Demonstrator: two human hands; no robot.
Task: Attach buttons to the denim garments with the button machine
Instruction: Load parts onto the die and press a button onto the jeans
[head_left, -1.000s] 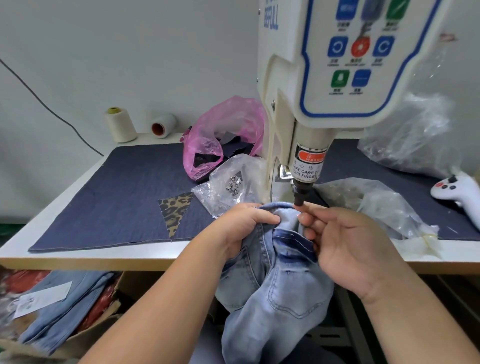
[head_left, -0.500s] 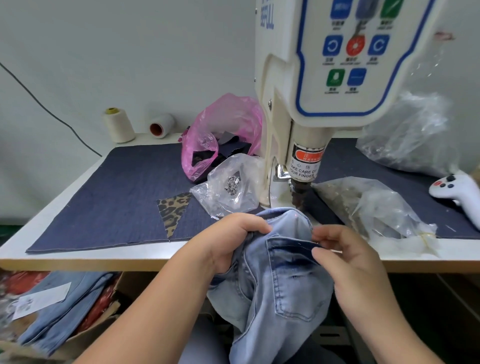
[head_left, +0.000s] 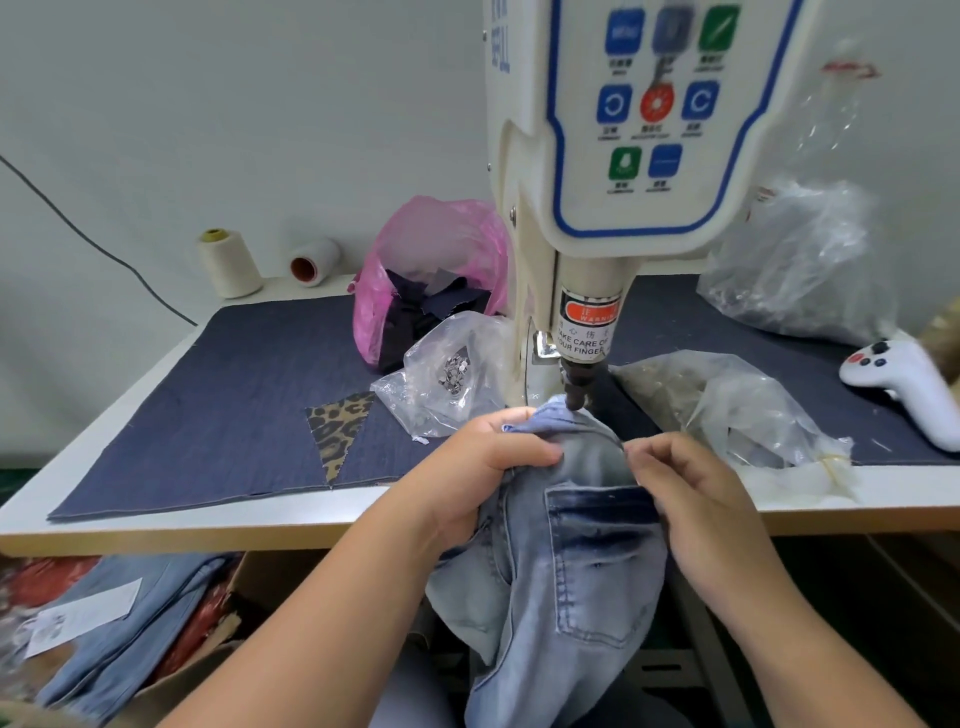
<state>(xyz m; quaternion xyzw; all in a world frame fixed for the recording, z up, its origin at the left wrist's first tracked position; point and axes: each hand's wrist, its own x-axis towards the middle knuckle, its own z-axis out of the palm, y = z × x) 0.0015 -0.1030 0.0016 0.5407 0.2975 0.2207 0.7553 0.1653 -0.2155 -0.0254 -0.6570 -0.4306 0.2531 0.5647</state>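
Observation:
A pair of light blue jeans (head_left: 576, 561) hangs over the table's front edge, its waistband lifted under the dark punch tip (head_left: 575, 397) of the white button machine (head_left: 613, 156). My left hand (head_left: 488, 457) grips the waistband from the left. My right hand (head_left: 696, 488) pinches the waistband edge on the right, just beside the back pocket. A clear bag of metal buttons (head_left: 452, 371) lies left of the machine. No button on the fabric can be made out.
A dark denim mat (head_left: 234, 395) covers the table (head_left: 156, 535). A pink bag (head_left: 431, 270), two thread cones (head_left: 228, 262), clear bags (head_left: 748, 410) and a white controller (head_left: 904, 379) lie around. More jeans (head_left: 119, 639) lie in a box below left.
My right hand has drawn back from the punch tip to the waistband's right edge. The waistband has been shifted and now sits under the punch.

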